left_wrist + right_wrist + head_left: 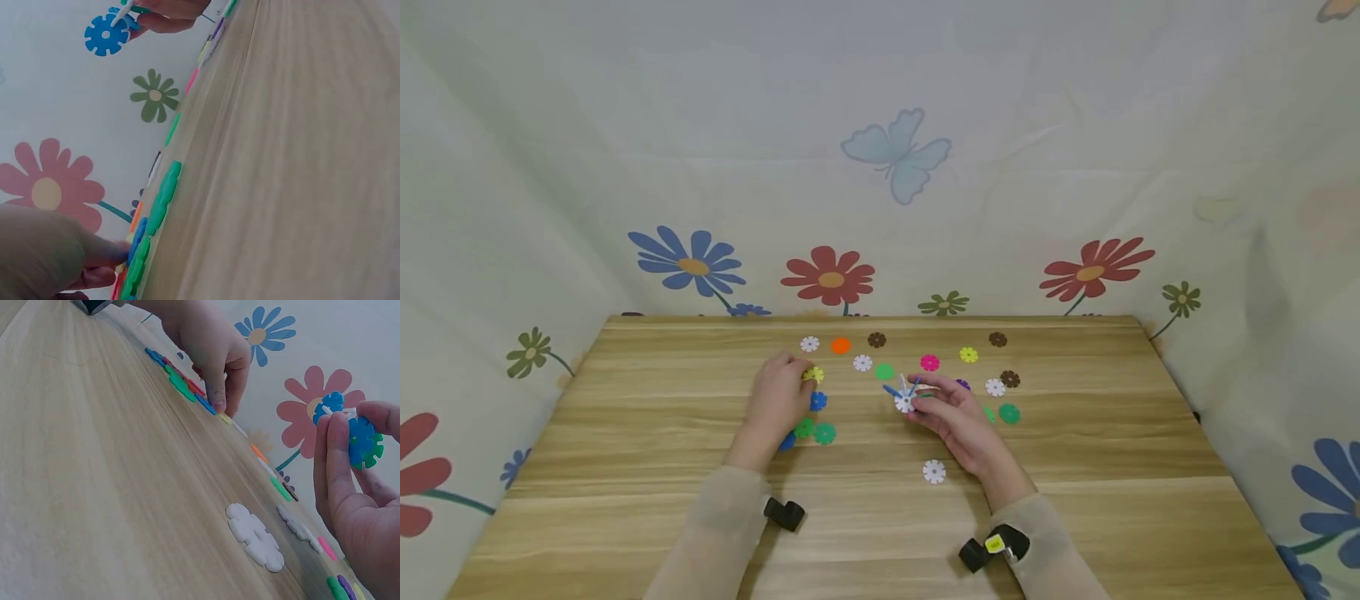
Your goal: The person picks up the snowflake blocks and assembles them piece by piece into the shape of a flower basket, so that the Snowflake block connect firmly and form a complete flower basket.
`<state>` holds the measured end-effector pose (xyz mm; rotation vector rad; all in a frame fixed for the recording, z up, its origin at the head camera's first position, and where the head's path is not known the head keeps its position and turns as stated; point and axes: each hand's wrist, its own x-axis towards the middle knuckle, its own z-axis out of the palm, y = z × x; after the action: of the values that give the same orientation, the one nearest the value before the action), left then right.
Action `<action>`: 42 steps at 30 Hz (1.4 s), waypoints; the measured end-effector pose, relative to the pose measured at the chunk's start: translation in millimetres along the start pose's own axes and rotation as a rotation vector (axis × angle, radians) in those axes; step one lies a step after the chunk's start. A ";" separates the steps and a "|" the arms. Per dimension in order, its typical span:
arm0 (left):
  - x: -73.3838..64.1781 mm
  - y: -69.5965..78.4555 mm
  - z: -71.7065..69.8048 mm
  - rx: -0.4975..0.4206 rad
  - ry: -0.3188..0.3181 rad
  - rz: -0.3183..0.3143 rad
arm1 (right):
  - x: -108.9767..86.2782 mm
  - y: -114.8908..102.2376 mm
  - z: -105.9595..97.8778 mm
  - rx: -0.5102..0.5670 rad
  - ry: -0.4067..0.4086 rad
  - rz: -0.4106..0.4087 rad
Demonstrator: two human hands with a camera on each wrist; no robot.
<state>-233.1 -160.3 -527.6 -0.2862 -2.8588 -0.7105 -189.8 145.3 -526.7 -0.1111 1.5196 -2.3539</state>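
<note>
My left hand (pixel 773 402) is low over the left group of discs, thumb and fingertips pinching the edge of a yellow notched snowflake disc (pixel 224 417) that lies on the table. My right hand (pixel 961 423) holds a cluster of interlocked snowflake discs (pixel 361 441) up off the table between thumb and fingers. Blue, white and green discs show in that cluster, joined at angles. Beside the left hand lie a blue disc (pixel 817 402) and two green ones. Below the right hand a white disc (pixel 934 472) rests flat.
More loose discs are spread over the wooden table (pixel 625 467): an orange disc (pixel 841 345), a pink disc (pixel 930 362), a brown disc (pixel 997 339) and a green disc (pixel 1009 413), among several others. Behind the table hangs a flower-print cloth (pixel 760 167).
</note>
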 end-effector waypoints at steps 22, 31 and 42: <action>-18.1 67.1 13.7 -0.712 -0.205 0.085 | 4.3 -0.3 4.9 0.018 0.139 0.039; -17.9 68.1 17.8 -0.567 -0.108 0.233 | 4.3 -1.1 7.6 0.007 0.156 0.016; -19.4 73.0 24.1 -0.498 -0.016 0.399 | 2.6 1.0 6.9 -0.057 0.187 -0.010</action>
<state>-200.8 -88.2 -520.6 -0.8986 -2.4702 -1.3109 -190.2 138.1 -525.0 0.0915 1.6760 -2.3857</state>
